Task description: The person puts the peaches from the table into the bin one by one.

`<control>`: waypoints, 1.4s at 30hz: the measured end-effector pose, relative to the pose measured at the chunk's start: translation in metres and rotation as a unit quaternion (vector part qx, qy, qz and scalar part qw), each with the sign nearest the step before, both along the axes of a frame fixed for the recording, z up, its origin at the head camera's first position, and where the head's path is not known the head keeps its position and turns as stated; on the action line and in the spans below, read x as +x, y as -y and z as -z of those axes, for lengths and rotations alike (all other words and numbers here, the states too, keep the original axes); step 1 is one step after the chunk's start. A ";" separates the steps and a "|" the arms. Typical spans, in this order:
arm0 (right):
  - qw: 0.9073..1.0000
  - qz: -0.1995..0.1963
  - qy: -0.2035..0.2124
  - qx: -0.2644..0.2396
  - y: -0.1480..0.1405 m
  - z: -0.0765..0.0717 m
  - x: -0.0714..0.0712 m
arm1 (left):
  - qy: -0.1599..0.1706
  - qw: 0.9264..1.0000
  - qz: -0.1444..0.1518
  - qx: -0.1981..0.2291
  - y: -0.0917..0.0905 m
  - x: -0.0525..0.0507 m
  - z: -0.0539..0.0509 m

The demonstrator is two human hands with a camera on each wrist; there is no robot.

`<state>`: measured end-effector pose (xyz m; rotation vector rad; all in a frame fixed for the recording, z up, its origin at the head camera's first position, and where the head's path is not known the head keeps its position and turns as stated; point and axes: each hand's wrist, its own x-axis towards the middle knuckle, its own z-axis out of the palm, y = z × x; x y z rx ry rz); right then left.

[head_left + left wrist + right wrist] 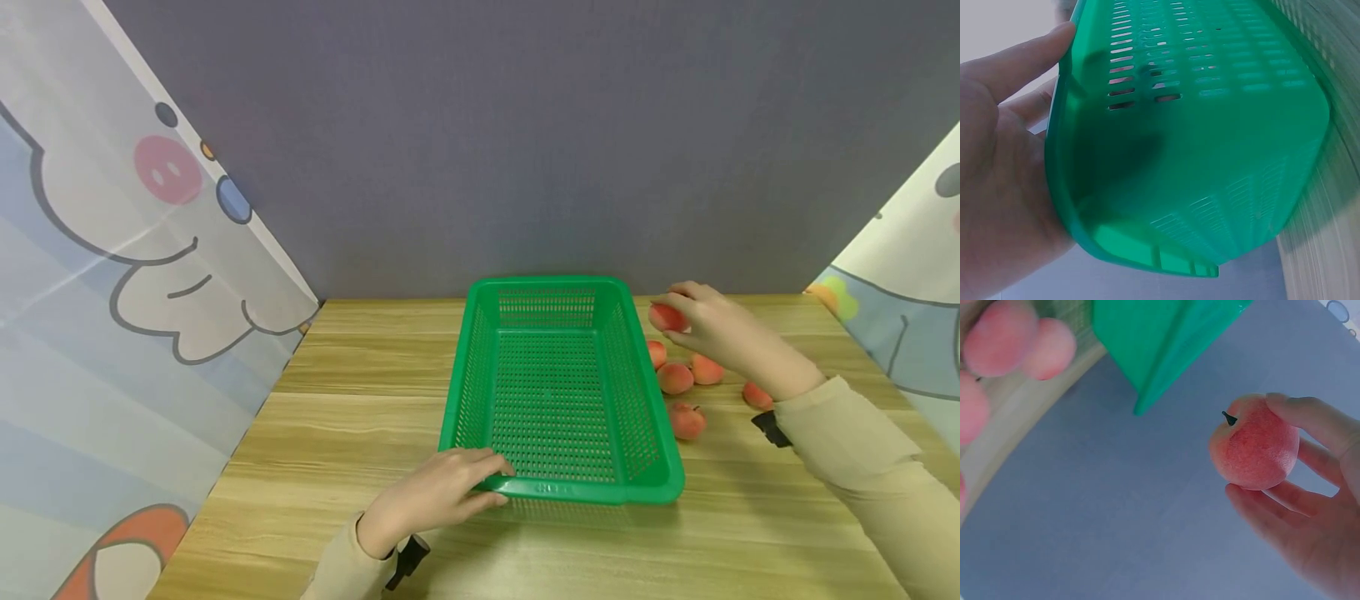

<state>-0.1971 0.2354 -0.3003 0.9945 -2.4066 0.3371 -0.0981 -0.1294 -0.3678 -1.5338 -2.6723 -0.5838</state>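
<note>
Hanging just outside the upper right corner of the green basket (585, 492), a held peach (1254, 447) sits right of centre in the head view and looks raised off the surface. The right hand (712, 329) pinches it between thumb and fingertips, spread only as wide as the fruit, with the palm apart from it; so light a hold probably spares the skin and leaves the fruit easy to let go. Its stem points away from the palm in the right wrist view.

The basket stands near the centre of the head view with its bare mesh floor facing up. At its lower left corner, the left hand (442, 492) grips the rim, fingers curled over the edge and thumb outside, likely to steady so light a thing.

Five loose peaches (675, 378) lie right of the basket, probably grouped there to be within the right arm's reach; one is partly hidden by the forearm. Beneath is a wooden tabletop (352, 400); a grey backdrop (480, 150) fills the top.
</note>
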 end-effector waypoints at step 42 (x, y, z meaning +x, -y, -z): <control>0.964 0.005 0.252 0.089 0.137 -0.001 -0.079 | -0.032 0.999 -0.004 -0.014 -0.001 0.004 -0.002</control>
